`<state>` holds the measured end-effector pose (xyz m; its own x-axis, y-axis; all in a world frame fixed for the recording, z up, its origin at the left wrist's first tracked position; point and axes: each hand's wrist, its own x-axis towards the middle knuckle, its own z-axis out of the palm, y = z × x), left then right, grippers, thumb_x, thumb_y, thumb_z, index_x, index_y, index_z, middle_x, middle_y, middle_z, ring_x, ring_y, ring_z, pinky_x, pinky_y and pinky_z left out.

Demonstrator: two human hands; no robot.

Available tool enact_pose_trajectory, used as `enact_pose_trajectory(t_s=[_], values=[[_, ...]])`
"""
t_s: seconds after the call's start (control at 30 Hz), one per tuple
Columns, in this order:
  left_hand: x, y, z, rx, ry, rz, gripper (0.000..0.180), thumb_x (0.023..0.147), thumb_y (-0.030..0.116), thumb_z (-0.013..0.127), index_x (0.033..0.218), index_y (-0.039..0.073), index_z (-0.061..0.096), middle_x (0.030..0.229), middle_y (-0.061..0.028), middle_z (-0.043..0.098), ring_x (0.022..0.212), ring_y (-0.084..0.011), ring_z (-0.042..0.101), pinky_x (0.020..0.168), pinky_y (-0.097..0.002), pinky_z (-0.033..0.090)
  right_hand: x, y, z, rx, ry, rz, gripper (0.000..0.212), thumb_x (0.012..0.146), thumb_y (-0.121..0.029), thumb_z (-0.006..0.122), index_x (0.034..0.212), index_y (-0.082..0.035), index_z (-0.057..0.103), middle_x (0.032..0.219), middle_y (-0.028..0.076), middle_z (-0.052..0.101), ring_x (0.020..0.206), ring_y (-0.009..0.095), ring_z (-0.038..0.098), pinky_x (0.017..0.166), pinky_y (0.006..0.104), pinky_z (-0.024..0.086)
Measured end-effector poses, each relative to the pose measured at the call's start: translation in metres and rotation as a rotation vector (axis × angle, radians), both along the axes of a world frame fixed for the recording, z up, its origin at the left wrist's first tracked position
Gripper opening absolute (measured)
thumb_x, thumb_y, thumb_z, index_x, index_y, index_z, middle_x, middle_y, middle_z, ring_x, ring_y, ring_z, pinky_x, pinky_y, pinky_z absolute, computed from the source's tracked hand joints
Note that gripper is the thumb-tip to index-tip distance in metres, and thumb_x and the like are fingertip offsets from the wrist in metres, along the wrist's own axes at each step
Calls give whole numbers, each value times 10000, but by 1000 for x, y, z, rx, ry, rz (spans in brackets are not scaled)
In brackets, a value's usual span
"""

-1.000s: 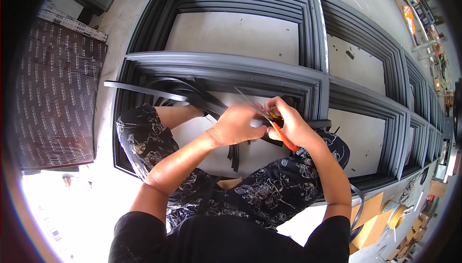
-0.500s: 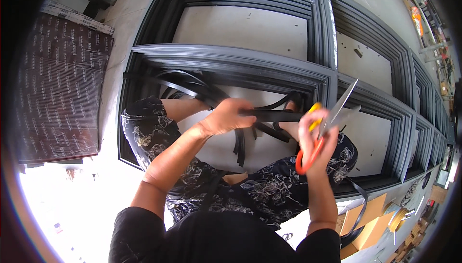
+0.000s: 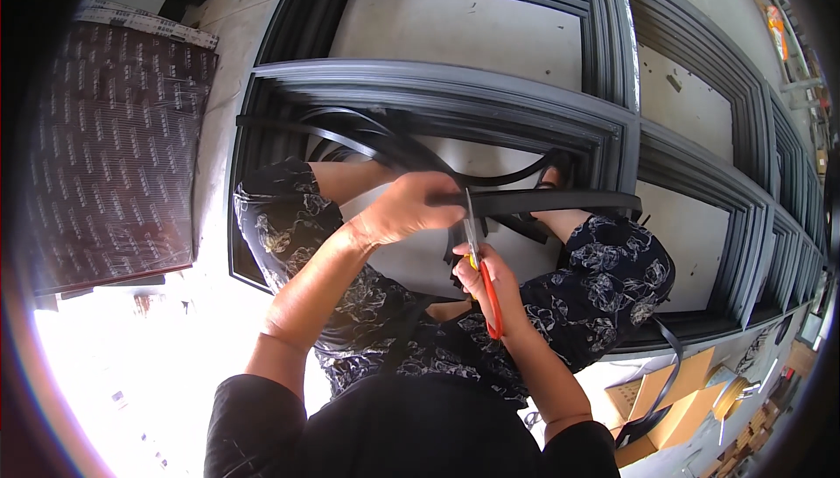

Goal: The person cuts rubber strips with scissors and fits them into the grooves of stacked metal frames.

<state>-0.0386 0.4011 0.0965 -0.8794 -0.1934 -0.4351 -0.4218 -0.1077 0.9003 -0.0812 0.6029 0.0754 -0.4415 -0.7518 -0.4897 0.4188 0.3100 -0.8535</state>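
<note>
My left hand is closed round a black rubber strip; its flat end reaches out to the right, above my right knee. In my right hand is a pair of scissors with red and yellow handles. The blades point away from me and meet the strip just right of my left fingers. Whether they have cut into it I cannot tell. More black strips loop and cross to the left, over the grey metal frame and between my legs.
Stacked grey frames extend far to the right. At the left lies a stack of brown printed panels. An open cardboard box with a black strip hanging into it stands at the lower right, beside a yellow spool.
My right hand has brought the scissors leftward, from beside the strip's right end to the strip close by my left hand. The blades now point straight ahead. My left hand keeps its hold.
</note>
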Motion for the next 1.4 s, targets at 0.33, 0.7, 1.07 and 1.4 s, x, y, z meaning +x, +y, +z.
enact_pose_trajectory(t_s=[0.33, 0.7, 1.07, 1.4], values=[[-1, 4, -6, -1, -42, -16, 186, 793, 112, 646, 924, -9, 591, 795, 42, 522, 730, -36, 438, 644, -193, 380, -2, -3, -1, -11, 17, -64, 319, 852, -273, 654, 1052, -42, 560, 737, -26, 496, 681, 65, 467, 647, 215, 412], [-12, 13, -3, -29, -41, -42, 187, 799, 119, 645, 920, -9, 582, 808, 45, 513, 756, -42, 430, 683, -197, 383, -4, 3, -7, 2, 93, -138, 253, 852, -254, 655, 903, -28, 553, 669, -25, 501, 610, 50, 432, 572, 197, 375], [-65, -5, 18, -27, 72, -299, 483, 848, 285, 630, 1183, -29, 482, 1087, -120, 591, 1058, -201, 547, 877, -309, 432, 6, 15, -12, 67, 225, -131, 278, 824, -266, 688, 804, -20, 560, 594, -14, 487, 560, 53, 423, 530, 211, 370], [-133, 40, 5, -915, -77, -1061, 372, 798, 291, 637, 1015, 1, 549, 929, -188, 623, 931, -368, 591, 786, -431, 464, 10, 25, -11, 113, 168, -120, 170, 811, -130, 689, 764, -23, 567, 625, -32, 502, 575, 32, 430, 530, 200, 364]])
